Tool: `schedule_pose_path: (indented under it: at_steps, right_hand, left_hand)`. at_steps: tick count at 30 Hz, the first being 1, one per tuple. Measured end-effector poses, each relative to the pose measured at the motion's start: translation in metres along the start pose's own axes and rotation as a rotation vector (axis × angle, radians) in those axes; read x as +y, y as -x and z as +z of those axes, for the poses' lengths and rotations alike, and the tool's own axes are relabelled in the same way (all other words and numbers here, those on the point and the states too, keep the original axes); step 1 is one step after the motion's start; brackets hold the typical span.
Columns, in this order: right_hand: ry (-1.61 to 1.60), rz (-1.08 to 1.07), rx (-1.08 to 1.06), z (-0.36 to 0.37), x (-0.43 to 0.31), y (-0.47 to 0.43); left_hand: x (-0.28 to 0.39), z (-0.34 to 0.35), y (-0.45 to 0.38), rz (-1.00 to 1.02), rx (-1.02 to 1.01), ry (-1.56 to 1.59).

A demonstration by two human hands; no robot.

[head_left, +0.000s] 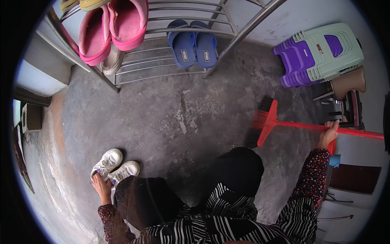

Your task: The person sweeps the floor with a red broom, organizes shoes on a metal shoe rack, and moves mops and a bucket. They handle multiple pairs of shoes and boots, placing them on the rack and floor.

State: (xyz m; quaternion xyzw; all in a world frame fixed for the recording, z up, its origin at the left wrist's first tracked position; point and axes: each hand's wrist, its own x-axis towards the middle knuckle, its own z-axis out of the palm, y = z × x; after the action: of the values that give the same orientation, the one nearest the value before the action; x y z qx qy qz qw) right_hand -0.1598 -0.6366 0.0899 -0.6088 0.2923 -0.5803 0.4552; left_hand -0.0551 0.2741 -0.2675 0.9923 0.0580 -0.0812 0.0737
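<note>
A pair of white lace-up sneakers (114, 163) is at the lower left, side by side with toes pointing away from me. My left hand (103, 186) grips them at the heel openings, its fingers partly inside. On the right, my right hand (329, 134) is closed around the red handle of a broom (300, 125). The broom's red head, with black and red bristles, is over the concrete floor to the right of my knees. Its bristles look blurred, and whether they touch the floor I cannot tell.
A metal shoe rack (189, 72) stands ahead, holding pink clogs (128, 24), blue slippers (195, 45) and other shoes. Stacked green and purple plastic stools (323, 55) are at the far right. Worn, patched concrete floor (158, 113) spans the middle. A concrete block (32, 117) is at the left.
</note>
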Motion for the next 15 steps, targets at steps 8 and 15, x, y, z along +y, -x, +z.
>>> schedule_pose_path:
  at_steps: [8, 15]
  right_hand:
    - [-0.177, -0.195, -0.125, 0.047, -0.059, -0.012]
    - [-0.295, -0.341, -0.438, 0.069, -0.122, -0.079]
  left_hand:
    - [0.007, 0.041, 0.002, -0.116, -0.075, -0.077]
    - [0.036, 0.047, 0.005, -0.199, -0.142, -0.135]
